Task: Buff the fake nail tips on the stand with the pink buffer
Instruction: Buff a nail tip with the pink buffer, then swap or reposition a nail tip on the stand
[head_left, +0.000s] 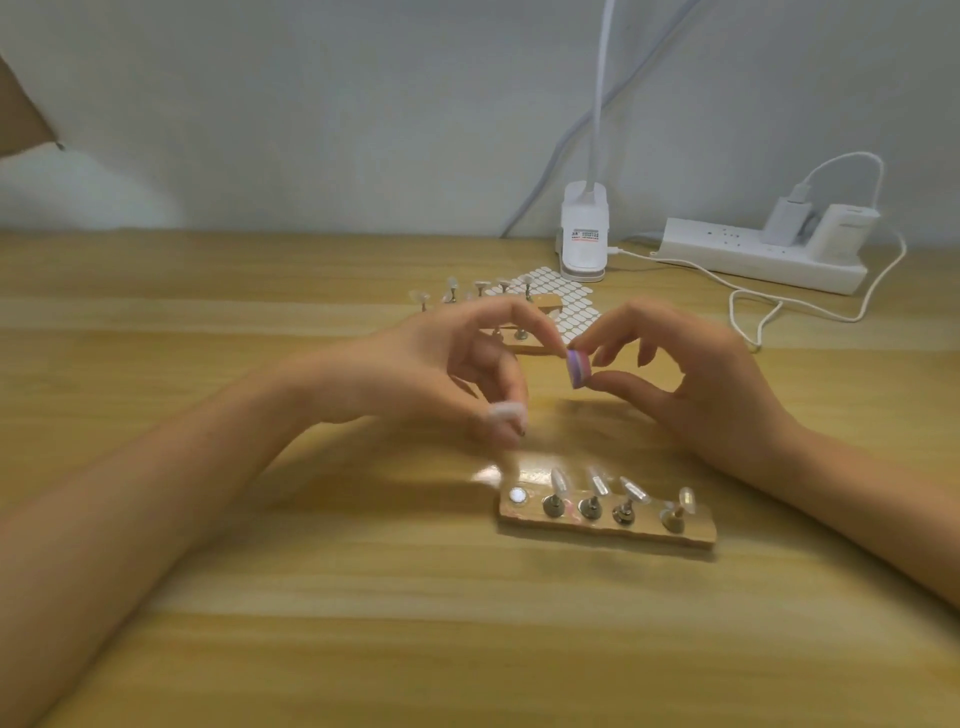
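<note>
**Ana:** From the head view, where was the pink buffer (578, 368)?

**Ben:** Up off the counter (260, 623), pinched between the thumb and forefinger of the right grip (701, 387), above and behind the stand (602, 526). The left forefinger's tip sat just beside its top edge. Whether it touched, I couldn't tell.

**Ana:** And the left grip (441, 364)?

**Ben:** It was curled round a single nail tip (506, 413), held low between the thumb and a finger — blurred, so I wouldn't swear to which finger. The stand's leftmost socket (517, 496) was bare, so I'd judge that tip belonged there. Four nail tips (636, 491) stood in the other holders.

**Ana:** So how ought the buffing to have gone?

**Ben:** I'd have brought the two together in the air. Brace the held tip firmly so it couldn't spin, and lay the buffer's flat face along its curve. Then use light, short strokes from base to free edge — too much pressure might flex the plastic or knock it loose. Resting the heels of both hands on the counter would have steadied things.
</note>
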